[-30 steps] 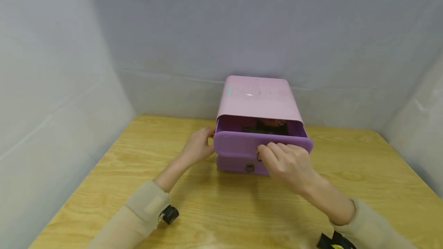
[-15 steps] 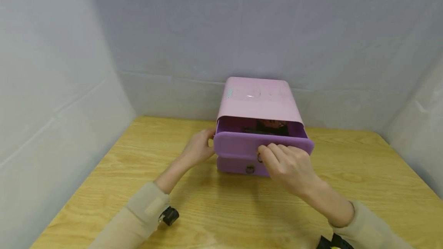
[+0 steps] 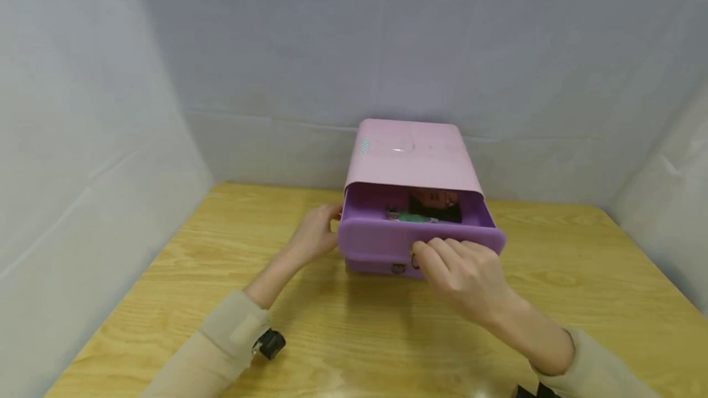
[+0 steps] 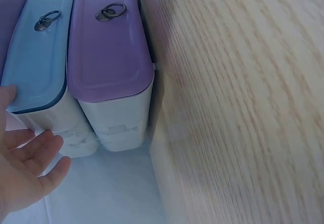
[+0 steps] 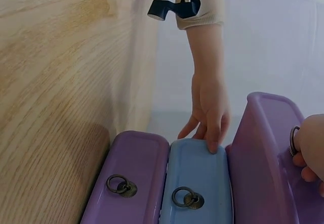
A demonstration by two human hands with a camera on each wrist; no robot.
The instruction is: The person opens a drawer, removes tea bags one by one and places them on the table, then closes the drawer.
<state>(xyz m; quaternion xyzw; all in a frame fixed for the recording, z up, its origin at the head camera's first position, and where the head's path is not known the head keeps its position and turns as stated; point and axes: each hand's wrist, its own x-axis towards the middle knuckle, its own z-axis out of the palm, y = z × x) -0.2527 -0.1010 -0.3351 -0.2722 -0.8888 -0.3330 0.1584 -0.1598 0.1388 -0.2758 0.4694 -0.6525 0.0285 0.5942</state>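
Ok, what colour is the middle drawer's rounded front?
The rounded drawer front is light blue; clearest in the right wrist view.

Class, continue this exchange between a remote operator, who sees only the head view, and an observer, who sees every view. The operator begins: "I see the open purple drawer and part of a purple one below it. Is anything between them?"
Observer: Yes, a blue drawer sits between the open drawer and the bottom drawer.

Operator: The blue one is hidden from me. Does its front have a pull?

Observer: It does: a ring hangs on its front.

Operator: And what is the thumb of the left hand touching?

Observer: The wrist views show that thumb at the edge of the blue front.
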